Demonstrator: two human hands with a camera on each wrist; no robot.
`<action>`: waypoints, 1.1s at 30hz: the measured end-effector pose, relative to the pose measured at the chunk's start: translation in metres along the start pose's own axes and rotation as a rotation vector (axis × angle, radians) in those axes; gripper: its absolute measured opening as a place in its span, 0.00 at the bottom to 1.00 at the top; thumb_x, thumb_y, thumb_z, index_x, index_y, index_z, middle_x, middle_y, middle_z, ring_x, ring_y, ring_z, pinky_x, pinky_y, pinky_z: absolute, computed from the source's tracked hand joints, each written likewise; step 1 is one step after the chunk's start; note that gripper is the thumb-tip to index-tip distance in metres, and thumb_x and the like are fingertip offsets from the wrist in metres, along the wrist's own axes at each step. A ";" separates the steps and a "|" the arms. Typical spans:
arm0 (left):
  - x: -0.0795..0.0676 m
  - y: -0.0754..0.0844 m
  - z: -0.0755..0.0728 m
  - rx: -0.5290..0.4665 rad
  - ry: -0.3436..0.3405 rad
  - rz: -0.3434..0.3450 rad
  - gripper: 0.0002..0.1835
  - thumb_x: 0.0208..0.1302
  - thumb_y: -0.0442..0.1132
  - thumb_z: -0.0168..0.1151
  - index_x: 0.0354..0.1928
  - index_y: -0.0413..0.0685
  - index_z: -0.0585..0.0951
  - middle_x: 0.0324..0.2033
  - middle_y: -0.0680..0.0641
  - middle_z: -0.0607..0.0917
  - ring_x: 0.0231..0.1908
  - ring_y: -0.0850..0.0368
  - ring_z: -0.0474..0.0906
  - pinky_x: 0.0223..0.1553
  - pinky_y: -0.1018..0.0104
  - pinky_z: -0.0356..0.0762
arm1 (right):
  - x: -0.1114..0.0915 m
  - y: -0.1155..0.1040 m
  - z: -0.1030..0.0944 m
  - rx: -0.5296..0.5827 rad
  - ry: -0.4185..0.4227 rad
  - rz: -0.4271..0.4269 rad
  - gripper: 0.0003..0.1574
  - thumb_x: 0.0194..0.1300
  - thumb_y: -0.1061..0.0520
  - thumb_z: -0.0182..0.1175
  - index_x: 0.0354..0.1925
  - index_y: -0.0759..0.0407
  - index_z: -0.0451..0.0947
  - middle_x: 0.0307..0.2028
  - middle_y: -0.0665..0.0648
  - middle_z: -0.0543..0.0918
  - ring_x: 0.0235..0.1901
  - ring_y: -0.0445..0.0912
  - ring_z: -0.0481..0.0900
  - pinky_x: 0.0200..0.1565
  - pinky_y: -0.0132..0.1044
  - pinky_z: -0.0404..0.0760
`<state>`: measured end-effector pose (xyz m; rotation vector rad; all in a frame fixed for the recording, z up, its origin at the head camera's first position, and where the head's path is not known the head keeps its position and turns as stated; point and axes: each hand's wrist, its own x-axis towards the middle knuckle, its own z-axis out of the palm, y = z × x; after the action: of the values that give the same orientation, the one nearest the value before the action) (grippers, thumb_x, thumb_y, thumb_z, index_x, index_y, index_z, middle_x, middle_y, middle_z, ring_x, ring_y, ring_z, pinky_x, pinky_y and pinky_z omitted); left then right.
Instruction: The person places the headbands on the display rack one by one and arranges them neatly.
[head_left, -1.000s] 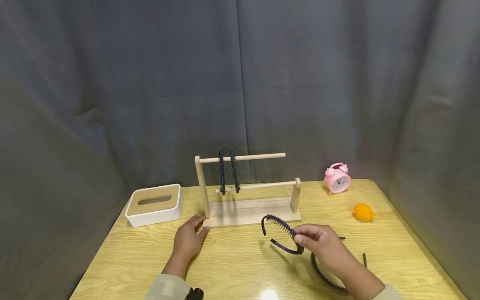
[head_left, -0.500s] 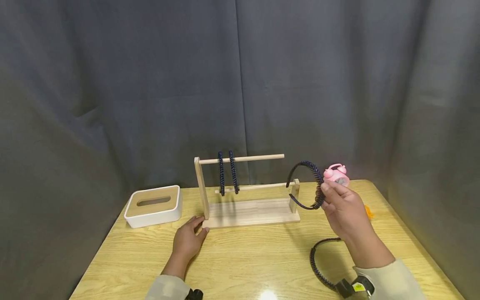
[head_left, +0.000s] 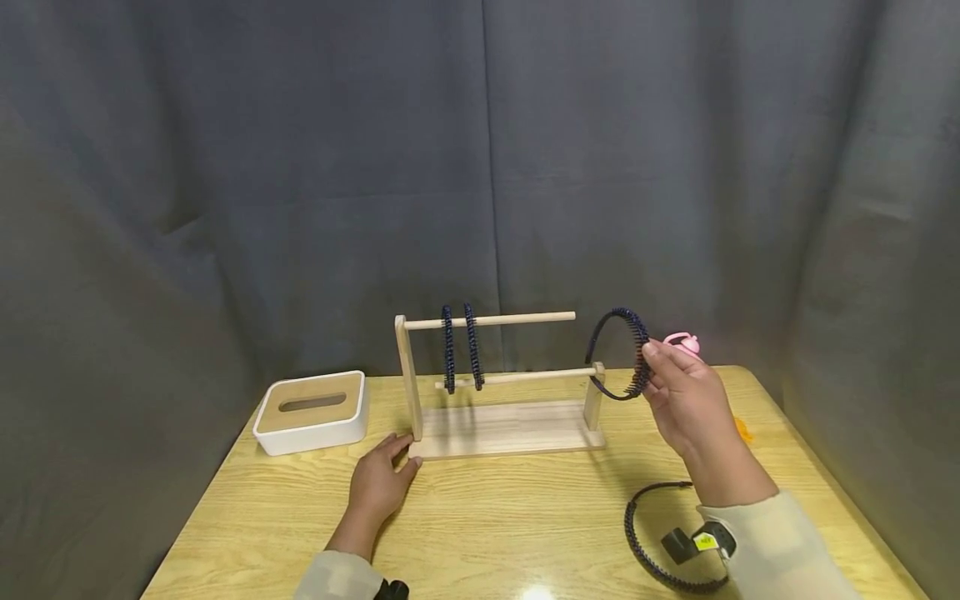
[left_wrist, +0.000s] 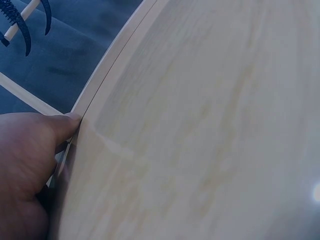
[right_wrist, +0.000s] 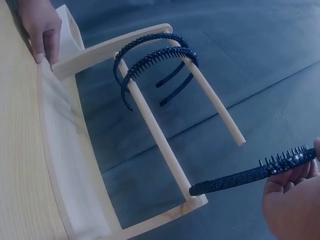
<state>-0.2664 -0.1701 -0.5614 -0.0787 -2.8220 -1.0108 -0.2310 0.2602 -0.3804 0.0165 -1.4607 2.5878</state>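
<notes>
A wooden headband rack [head_left: 510, 429] stands on the table with two horizontal rods. Two dark blue toothed headbands [head_left: 449, 358] hang near the left end of its upper rod. At the base's left front corner, my left hand [head_left: 378, 481] grips the edge between thumb and fingers. My right hand [head_left: 692, 404] pinches a third toothed headband [right_wrist: 235, 179] by its curve, right of the rack. Its ends point left, close to the lower rod's right end; the right wrist view cannot tell whether they touch. Another headband [head_left: 636, 542] lies on the table below my right forearm, partly covered by the sleeve.
A white tissue box [head_left: 311, 433] with a wooden lid stands left of the rack. Behind my right hand, a pink alarm clock [head_left: 686, 340] is mostly hidden, and an orange ball-like thing [head_left: 743, 429] shows only slightly. Grey curtain [head_left: 375, 167] closes off the back.
My right hand has lifted the headband from low over the table up to the rack's right end, turning it more upright. My left hand stays at the base corner.
</notes>
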 end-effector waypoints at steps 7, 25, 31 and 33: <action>0.002 -0.002 0.001 -0.008 0.005 -0.005 0.26 0.76 0.47 0.71 0.73 0.51 0.83 0.75 0.34 0.77 0.74 0.29 0.74 0.72 0.29 0.74 | 0.007 0.014 0.009 -0.063 0.028 0.001 0.14 0.81 0.61 0.63 0.40 0.50 0.92 0.40 0.47 0.87 0.40 0.38 0.85 0.50 0.28 0.87; 0.002 -0.001 0.000 0.001 0.013 -0.007 0.26 0.76 0.46 0.71 0.72 0.49 0.83 0.75 0.34 0.77 0.74 0.29 0.74 0.72 0.30 0.74 | 0.030 0.051 0.048 -0.163 0.165 -0.059 0.21 0.81 0.58 0.64 0.63 0.71 0.80 0.36 0.43 0.88 0.38 0.34 0.83 0.43 0.23 0.84; 0.002 0.001 0.000 -0.008 0.004 -0.014 0.26 0.76 0.46 0.71 0.72 0.50 0.83 0.76 0.34 0.77 0.75 0.30 0.74 0.73 0.30 0.73 | 0.037 0.058 0.059 -0.140 0.166 -0.059 0.10 0.79 0.60 0.66 0.53 0.64 0.86 0.32 0.44 0.87 0.33 0.34 0.81 0.37 0.23 0.81; 0.002 0.000 0.000 -0.003 0.004 -0.012 0.26 0.76 0.46 0.72 0.72 0.49 0.83 0.75 0.34 0.77 0.74 0.29 0.74 0.72 0.29 0.73 | 0.038 0.061 0.063 -0.140 0.162 -0.045 0.11 0.79 0.60 0.66 0.54 0.65 0.86 0.35 0.45 0.87 0.37 0.35 0.83 0.43 0.25 0.84</action>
<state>-0.2685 -0.1699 -0.5607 -0.0603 -2.8206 -1.0162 -0.2823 0.1811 -0.3960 -0.1715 -1.5587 2.3834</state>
